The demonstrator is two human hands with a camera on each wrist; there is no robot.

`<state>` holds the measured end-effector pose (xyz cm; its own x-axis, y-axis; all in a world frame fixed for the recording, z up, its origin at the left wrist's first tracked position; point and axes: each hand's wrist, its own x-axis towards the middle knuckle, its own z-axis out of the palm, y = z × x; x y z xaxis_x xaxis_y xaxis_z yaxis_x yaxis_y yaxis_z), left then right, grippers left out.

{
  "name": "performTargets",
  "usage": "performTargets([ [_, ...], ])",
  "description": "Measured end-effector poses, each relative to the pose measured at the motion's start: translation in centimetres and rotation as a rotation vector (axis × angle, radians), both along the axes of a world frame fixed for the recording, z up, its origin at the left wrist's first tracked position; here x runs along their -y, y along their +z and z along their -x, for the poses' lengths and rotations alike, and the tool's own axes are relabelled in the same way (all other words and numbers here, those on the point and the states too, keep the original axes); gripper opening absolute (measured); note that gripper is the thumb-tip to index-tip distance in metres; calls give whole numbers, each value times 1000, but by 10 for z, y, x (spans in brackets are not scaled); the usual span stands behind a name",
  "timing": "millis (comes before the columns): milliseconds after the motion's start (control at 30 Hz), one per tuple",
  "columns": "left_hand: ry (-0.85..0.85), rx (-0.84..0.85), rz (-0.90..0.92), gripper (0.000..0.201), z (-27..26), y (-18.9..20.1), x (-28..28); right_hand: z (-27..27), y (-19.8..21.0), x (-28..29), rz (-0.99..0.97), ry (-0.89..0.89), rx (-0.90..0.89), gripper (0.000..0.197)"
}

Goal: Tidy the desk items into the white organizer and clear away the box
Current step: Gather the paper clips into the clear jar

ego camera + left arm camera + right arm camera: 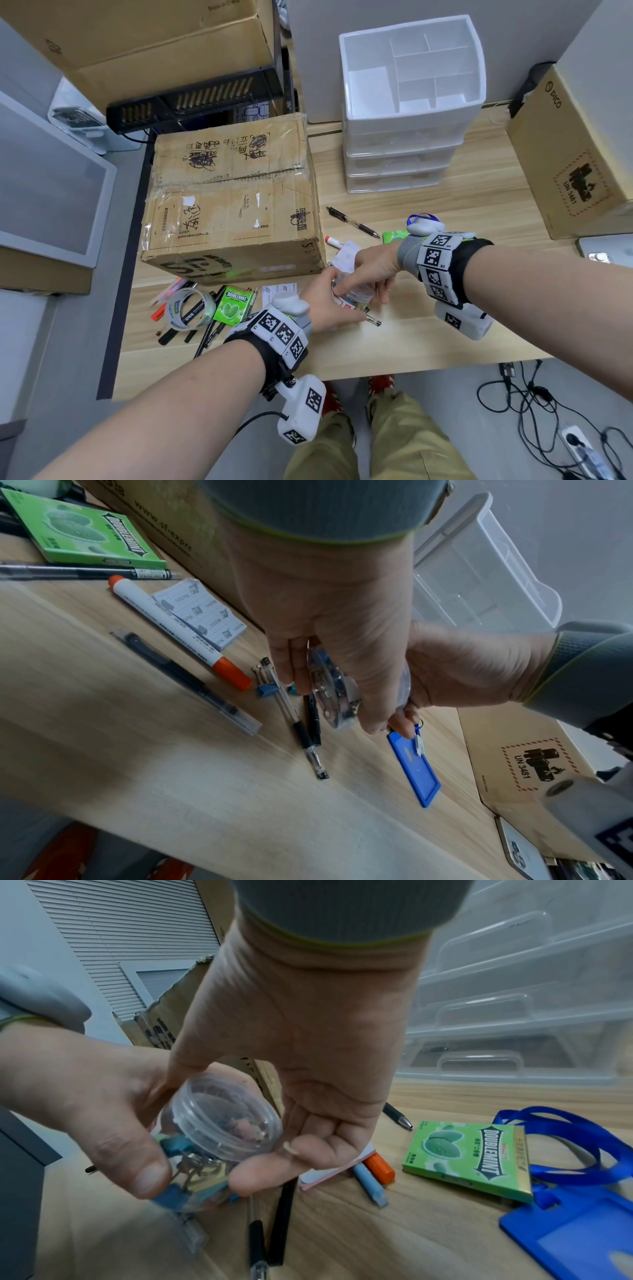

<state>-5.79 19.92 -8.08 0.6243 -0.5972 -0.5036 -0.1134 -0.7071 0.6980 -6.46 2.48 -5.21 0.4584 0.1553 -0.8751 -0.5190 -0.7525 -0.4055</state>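
Pale wood-grain desk (pixel 428 329) fills the room's middle, with a worn, taped cardboard box (pixel 233 202) at its left side and the white organizer (pixel 411 68) standing behind, its open top split into compartments above stacked see-through drawers. Both hands meet just in front of the box over a small clear plastic jar (pixel 219 1139): the left hand (pixel 85 1104) curls round its body, thumb pressed on the side, while the right hand (pixel 294 1047) cups its fingers round the smooth screw lid. Coloured binder clips show through the wall, so I take this step to be closing or checking the jar before stowing it. Next it wants lifting clear of the pens lying under it and carrying well across to a compartment wide enough for its round shape. Loose goods wait all about: a glossy green gum pack (pixel 469 1158), an orange-capped marker (pixel 178 631), a notes pad (pixel 202 615), a tape roll (pixel 190 308), a blue card holder (pixel 414 769) on its ribbon
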Motion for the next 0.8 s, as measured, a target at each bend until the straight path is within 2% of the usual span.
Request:
performTargets([
  [233, -1, 3, -22, 62, 2, 0, 4, 2, -1, 3, 5, -5, -35, 62],
  [400, 18, -48, -40, 66, 0, 1, 8, 8, 0, 9, -22, -42, 11, 57],
  [533, -37, 6, -55, 69, -2, 5, 12, 10, -2, 14, -39, -56, 19, 54],
  [800, -14, 13, -55, 67, 1, 1, 21, 10, -5, 20, -46, -47, 20, 49],
])
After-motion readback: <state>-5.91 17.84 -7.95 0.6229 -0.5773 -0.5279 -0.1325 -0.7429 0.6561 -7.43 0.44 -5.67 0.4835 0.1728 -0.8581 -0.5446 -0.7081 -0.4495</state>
